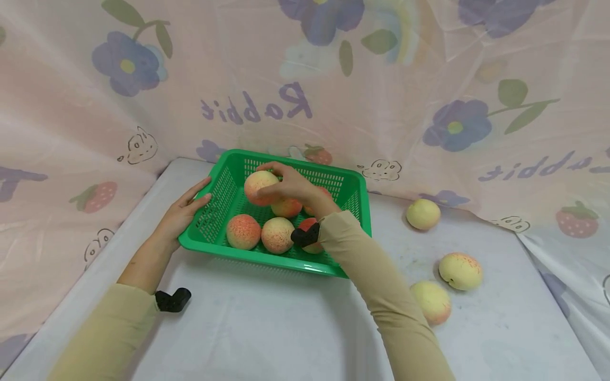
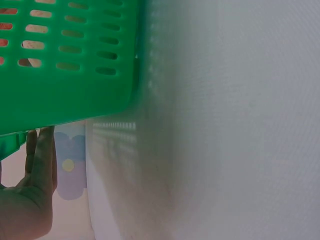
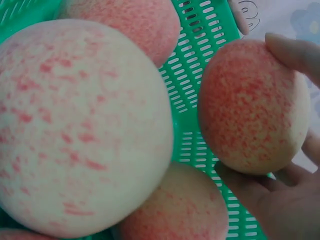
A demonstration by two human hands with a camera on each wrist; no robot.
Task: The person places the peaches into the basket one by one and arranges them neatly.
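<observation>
Right hand's (image 1: 293, 185) got a peach (image 1: 259, 186) in its grip, toward the basket's (image 1: 267, 259) far left. Left hand's (image 1: 180, 214) touching the left rim, fingers pretty straight. Other peaches (image 1: 460, 271) sit right on the tabletop (image 1: 267, 323).

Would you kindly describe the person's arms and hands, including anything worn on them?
The left sleeve and right sleeve are plain tan. A black piece shows at the left cuff, a second black piece at the right. The left hand and right hand are ungloved.
</observation>
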